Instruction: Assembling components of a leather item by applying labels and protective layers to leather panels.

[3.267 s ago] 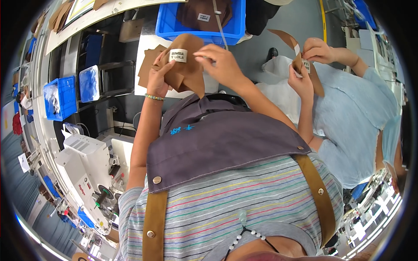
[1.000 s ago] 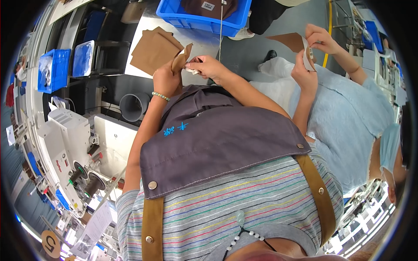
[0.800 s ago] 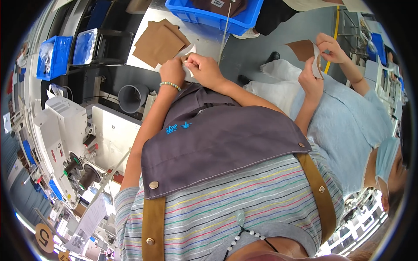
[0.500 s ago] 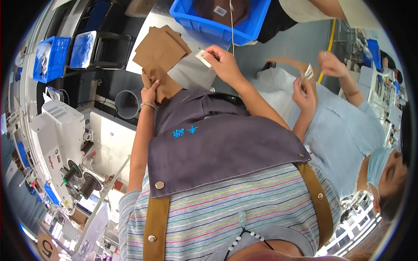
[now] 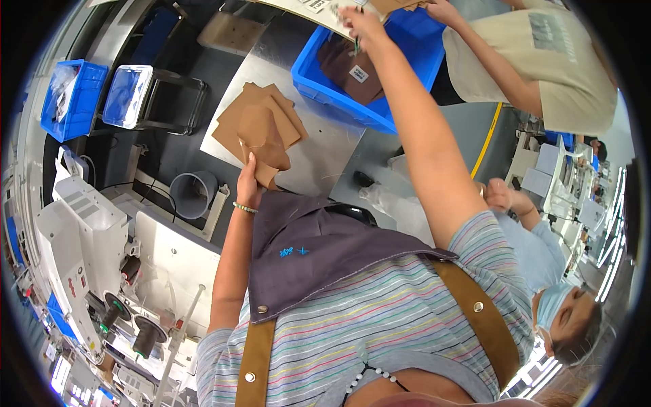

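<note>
My left hand is closed on a brown piece of leather-like sheet, its thumb on top. That piece lies over a fanned stack of brown sheets on the metal table. My right hand is stretched far forward, above the blue crate and beside the edge of a white surface with printed labels. Its fingers are blurred and I cannot make out whether they hold anything. Inside the crate lie dark brown pieces, one with a white label.
Two co-workers are close: one in a cream shirt at the far right, handling brown sheets, one in light blue to my right. At left stand a white sewing machine, a grey bin, a stool and another blue crate.
My right hand has moved forward from above the metal table to the white surface; the small white piece it held no longer shows. My left hand stays on the brown piece. The view has shifted.
</note>
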Tool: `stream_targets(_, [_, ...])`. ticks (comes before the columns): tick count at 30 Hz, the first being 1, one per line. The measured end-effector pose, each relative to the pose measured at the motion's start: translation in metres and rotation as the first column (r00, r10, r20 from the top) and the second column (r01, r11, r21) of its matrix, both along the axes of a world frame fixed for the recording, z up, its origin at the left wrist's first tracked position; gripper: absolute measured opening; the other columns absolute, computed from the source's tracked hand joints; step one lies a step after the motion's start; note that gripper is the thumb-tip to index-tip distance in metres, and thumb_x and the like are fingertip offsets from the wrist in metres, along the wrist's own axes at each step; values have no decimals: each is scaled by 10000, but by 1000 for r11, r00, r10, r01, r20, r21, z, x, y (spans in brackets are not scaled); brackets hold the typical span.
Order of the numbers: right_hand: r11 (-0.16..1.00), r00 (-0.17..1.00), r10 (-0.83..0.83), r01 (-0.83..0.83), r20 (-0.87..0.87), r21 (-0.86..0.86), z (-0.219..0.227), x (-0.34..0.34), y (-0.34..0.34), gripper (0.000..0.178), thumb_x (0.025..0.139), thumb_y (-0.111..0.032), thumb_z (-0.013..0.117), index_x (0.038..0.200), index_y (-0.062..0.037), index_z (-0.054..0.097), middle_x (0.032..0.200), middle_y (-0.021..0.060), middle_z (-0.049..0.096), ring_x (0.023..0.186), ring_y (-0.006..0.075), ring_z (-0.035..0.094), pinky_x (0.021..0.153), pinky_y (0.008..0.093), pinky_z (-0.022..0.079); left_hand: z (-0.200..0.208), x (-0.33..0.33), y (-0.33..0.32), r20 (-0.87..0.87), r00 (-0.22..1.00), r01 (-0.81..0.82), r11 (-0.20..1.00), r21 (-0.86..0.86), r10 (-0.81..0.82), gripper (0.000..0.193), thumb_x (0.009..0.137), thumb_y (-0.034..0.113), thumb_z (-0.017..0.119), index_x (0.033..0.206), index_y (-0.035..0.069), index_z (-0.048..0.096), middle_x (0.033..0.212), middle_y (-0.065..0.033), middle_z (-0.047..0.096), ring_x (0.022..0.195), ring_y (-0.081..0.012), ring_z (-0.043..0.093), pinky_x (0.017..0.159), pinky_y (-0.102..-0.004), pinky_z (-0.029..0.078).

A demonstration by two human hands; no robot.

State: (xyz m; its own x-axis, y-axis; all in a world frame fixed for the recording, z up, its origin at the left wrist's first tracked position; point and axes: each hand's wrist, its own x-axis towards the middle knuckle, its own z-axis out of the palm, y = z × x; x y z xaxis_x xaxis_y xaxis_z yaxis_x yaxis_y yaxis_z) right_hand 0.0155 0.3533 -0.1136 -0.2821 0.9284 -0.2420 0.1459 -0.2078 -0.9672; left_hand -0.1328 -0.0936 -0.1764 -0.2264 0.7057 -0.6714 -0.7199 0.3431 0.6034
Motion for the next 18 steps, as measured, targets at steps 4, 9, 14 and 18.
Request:
stream_targets(4, [982, 949, -191, 188, 252, 38, -53, 15, 85, 249, 902, -127, 652, 1137, -44, 649, 883, 109, 689, 722, 179, 651, 473, 302, 416, -19, -8, 26, 112, 994, -28, 998, 65, 21, 540, 1069, 350, 475, 1450, -26, 403, 1410, -141, 550, 1257, -253, 581, 1045, -394, 486])
stream_targets(9, [813, 576, 73, -507, 814, 286, -36, 39, -35, 171, 936, -215, 609, 998, -90, 708, 821, 44, 718, 776, 185, 666, 649, 330, 505, -54, -34, 33, 235, 972, -6, 1000, 24, 0, 468, 1043, 272, 532, 1408, -11, 463, 1349, -132, 596, 1218, -257, 609, 1016, -387, 510])
stream_targets(14, [709, 413, 474, -702, 778, -60, -8, 35, -67, 307, 936, -138, 485, 1120, -123, 731, 981, 82, 752, 891, 211, 697, 764, 360, 539, -152, -68, 83, 177, 973, 148, 989, 28, -151, 387, 988, 202, 616, 1313, 2, 552, 1209, -111, 673, 1092, -230, 669, 952, -350, 540])
stream_targets(18, [663, -17, 488, -643, 872, -383, -103, 19, -43, 326, 931, -250, 549, 1174, -110, 717, 1018, 78, 757, 960, 258, 707, 787, 418, 567, -235, -97, 59, -375, 891, 171, 955, -243, -255, 424, 945, 162, 681, 1296, -33, 544, 1126, -103, 686, 985, -173, 677, 849, -295, 549])
